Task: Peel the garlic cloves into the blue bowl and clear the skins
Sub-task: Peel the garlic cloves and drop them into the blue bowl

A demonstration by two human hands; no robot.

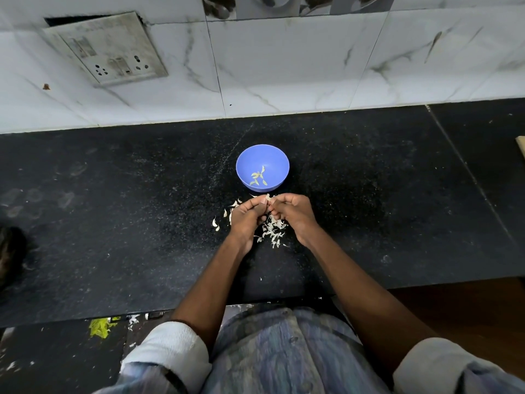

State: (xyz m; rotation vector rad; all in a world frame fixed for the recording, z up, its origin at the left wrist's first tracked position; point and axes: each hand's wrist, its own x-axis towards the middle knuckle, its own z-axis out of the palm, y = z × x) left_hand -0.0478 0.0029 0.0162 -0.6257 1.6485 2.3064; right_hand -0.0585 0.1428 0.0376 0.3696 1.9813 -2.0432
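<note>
Both my hands meet just in front of the blue bowl (262,167), my left hand (247,216) and my right hand (294,213) curled with fingertips pinched together on one pale garlic clove (267,198), of which only a small sliver shows between them. A few thin, yellowish peeled cloves (258,177) lie at the bottom of the bowl, which stands on the black counter (113,209) just beyond my knuckles. The white, papery skins (271,233) lie scattered on the counter under and between my hands, some spilling out to the left.
</note>
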